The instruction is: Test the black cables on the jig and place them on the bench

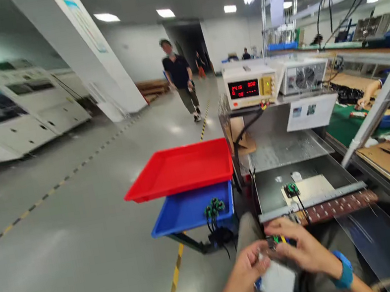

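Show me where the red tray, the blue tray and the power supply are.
Red tray [169, 173], head view, bare floor of it.
Blue tray [182, 211], head view, bare floor.
Power supply [250, 87], head view, front panel.

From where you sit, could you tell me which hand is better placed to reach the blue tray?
Probably the left hand: the blue tray lies on its side, while the right hand sits nearer the metal fixture.
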The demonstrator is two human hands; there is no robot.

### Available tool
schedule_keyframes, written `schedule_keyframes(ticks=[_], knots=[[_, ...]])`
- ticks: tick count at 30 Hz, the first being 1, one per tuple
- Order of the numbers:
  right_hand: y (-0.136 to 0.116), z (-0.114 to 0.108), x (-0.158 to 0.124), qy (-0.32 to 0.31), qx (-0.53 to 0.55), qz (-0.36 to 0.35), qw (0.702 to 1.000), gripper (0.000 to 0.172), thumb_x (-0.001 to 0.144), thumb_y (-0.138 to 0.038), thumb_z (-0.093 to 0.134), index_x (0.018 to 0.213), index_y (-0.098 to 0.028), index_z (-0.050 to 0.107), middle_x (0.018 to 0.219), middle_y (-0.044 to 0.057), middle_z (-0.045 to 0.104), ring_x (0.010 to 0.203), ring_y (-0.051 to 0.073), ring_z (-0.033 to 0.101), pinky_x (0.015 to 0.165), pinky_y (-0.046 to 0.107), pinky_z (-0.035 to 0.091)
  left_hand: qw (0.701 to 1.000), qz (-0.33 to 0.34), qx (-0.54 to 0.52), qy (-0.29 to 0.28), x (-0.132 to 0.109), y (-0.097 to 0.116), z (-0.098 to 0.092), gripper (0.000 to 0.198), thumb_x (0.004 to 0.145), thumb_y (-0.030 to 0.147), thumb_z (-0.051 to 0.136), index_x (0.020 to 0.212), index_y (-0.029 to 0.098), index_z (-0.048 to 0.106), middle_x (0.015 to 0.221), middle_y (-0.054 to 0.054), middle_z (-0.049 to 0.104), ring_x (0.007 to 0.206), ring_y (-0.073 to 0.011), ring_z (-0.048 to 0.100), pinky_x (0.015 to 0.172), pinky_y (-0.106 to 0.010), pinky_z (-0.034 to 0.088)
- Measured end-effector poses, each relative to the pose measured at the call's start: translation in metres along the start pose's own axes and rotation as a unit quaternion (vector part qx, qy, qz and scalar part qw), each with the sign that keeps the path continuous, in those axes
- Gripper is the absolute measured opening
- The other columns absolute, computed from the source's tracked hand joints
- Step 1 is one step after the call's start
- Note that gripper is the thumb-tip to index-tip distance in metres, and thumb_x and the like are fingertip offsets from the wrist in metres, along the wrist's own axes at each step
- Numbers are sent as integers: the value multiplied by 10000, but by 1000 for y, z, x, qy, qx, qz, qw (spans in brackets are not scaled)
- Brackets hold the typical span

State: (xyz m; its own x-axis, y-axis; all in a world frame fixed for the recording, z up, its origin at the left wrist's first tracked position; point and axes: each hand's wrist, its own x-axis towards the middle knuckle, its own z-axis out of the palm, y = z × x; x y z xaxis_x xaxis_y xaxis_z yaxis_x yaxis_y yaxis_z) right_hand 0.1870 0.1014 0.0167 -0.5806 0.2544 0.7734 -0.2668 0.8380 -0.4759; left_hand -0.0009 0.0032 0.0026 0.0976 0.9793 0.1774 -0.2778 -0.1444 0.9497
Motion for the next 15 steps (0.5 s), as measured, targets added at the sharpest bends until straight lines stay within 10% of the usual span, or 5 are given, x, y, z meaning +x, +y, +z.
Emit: schedule_keyframes(ticks=[4,7,12,15], knots=[[34,-27,-39,207,-18,184,961,477,998,-491,530,1274,-125,658,1233,131,622,1132,195,589,999,323,438,986,47,-33,154,6,30,-13,740,614,442,907,1180,92,584,1158,-200,653,850,-199,648,705,-280,538],[52,-42,-74,292,-8,310,905,643,913,-667,554,1105,-67,683,1037,130,657,962,208,594,882,314,445,920,126,-175,326,4,59,-33,531,633,211,879,1079,70,629,1119,-187,671,962,-242,666,705,-292,579],[70,-5,-91,26,-21,358,933,619,968,-609,471,882,-47,716,802,104,637,781,189,562,712,295,387,844,212,-183,457,2,82,-75,196,908,45,556,1048,130,663,1030,-48,691,769,-104,664,660,-190,560],[83,56,-69,-76,-38,316,945,429,978,-368,484,1188,-83,726,1113,104,682,1041,219,631,920,302,458,836,226,-172,469,2,91,-85,217,884,34,577,1042,155,662,1014,-23,690,693,-102,643,585,-187,548]])
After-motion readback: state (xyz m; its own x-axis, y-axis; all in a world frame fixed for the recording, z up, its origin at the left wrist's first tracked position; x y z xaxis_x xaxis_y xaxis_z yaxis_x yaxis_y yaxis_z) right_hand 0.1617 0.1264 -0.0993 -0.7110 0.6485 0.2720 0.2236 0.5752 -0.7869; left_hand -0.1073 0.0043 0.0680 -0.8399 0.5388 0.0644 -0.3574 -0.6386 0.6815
